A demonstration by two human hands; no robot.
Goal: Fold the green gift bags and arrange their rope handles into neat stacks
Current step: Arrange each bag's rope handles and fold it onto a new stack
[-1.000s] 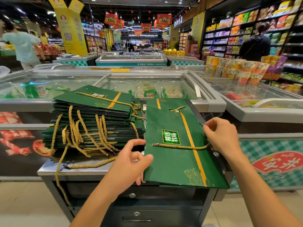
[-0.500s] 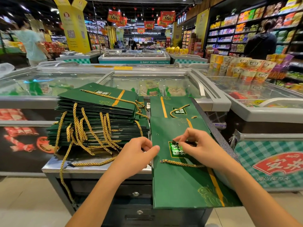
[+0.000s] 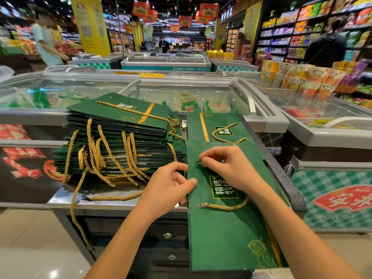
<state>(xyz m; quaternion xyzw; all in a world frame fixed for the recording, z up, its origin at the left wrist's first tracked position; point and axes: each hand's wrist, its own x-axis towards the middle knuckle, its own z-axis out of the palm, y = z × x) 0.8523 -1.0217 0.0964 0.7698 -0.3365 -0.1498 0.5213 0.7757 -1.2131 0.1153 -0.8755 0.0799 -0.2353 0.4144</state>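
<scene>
A flat green gift bag lies on the steel table, its near end overhanging the front edge. My left hand grips its left edge, thumb on top. My right hand pinches the dark tip of the gold rope handle beside a small hole near the bag's top edge. The rest of that rope curves loose across the bag. Another green bag lies flat behind it with its own rope. A tall stack of folded green bags stands to the left, gold ropes spilling over its front.
The steel table has drawers beneath. Glass-topped freezer chests stand behind and to the right. Snack packs are stacked at the right. One person stands at the far left, another at the shelves on the right.
The bag has been pulled nearer, overhanging the table more. My right hand moved from the bag's right edge to its top left and took the rope's tip. My left hand shifted onto the left edge.
</scene>
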